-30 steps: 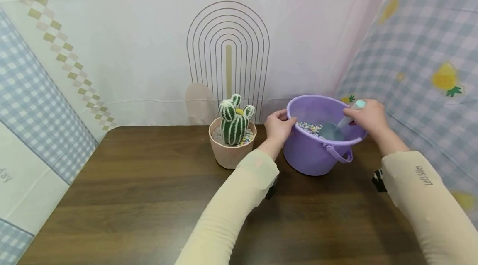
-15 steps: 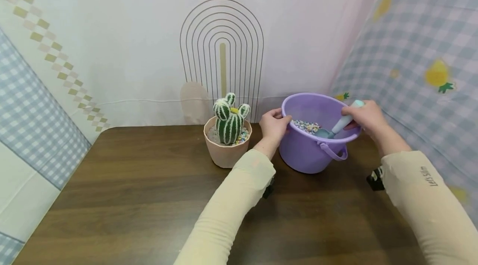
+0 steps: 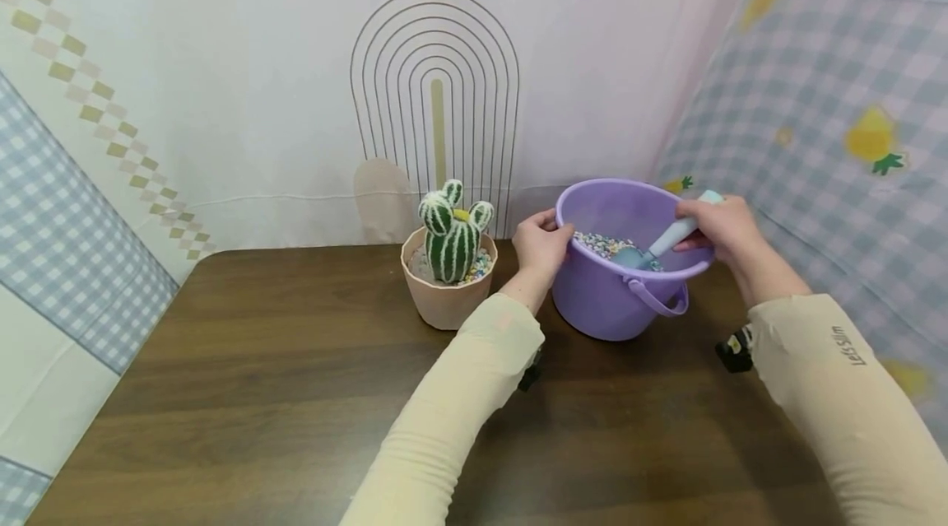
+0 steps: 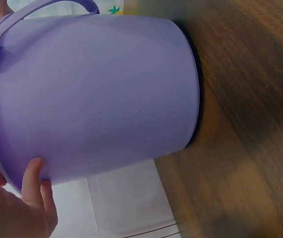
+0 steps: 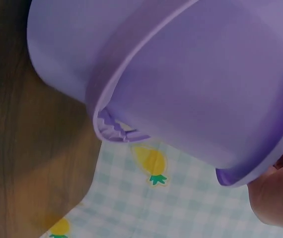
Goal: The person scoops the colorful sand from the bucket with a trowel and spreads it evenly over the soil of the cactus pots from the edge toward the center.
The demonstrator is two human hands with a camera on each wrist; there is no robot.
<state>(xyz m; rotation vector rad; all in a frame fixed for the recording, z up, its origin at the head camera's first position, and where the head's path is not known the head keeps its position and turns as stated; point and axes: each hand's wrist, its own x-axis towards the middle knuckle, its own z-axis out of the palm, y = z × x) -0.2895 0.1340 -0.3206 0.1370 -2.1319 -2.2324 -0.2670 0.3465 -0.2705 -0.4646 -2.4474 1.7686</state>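
A purple bucket (image 3: pixel 603 300) stands on the table with small multicoloured pebbles (image 3: pixel 597 244) inside. My left hand (image 3: pixel 541 246) pinches its left rim, thumb inside and fingers outside; the left wrist view shows those fingers (image 4: pixel 32 181) against the outer wall. Over the right rim, my right hand (image 3: pixel 722 230) grips the pale blue handle of a small scoop (image 3: pixel 670 238). The scoop's blue-grey blade (image 3: pixel 631 258) dips into the pebbles. In the right wrist view, the bucket wall hides the scoop and most of the right hand (image 5: pixel 275 196).
Left of the bucket stands a pinkish pot (image 3: pixel 448 304) with a green-and-white knitted cactus (image 3: pixel 452 250) and some coloured pebbles. The bucket's handle (image 3: pixel 659 300) hangs at its front right. Patterned cloth hangs behind and on both sides of the brown wooden table (image 3: pixel 296 361).
The scoop's blade has turned and moved left into the pebbles, its handle now slanting more. My left hand keeps its grip on the rim. The whole view has shifted slightly.
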